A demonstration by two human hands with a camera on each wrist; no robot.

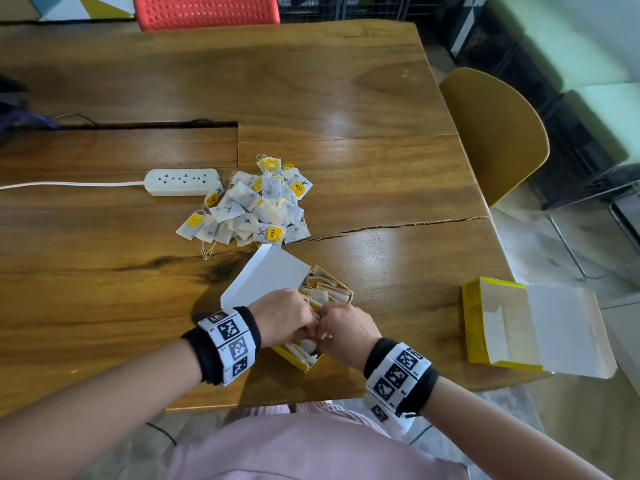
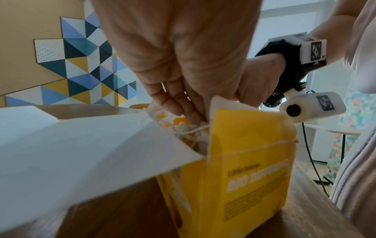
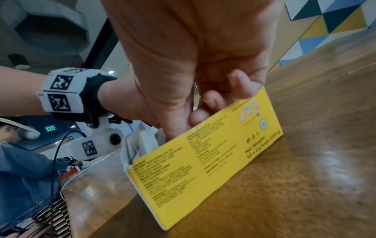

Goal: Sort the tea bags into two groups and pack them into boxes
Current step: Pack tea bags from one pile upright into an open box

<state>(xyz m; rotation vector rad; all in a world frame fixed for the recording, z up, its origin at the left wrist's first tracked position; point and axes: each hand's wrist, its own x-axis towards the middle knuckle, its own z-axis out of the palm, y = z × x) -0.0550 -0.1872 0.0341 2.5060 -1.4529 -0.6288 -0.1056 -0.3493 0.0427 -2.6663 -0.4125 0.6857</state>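
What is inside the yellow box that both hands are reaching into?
The yellow box holds white tea bags with strings, packed on edge. The left hand and right hand cover its middle, so the count and the bottom stay hidden.

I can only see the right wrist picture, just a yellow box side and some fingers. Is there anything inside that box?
Observer: Yes. From the head camera, the open yellow box holds tea bags, and both hands are at its opening.
Child: Are all the tea bags packed already?
Observer: No. A pile of loose tea bags lies on the table beyond the box, next to a white power strip.
Child: Is there another box?
Observer: Yes, a second yellow box lies open near the table's right edge, and I see no tea bags in it.
Child: What is the other hand doing?
Observer: In the left wrist picture, the left hand reaches its fingers down among the bags and strings.
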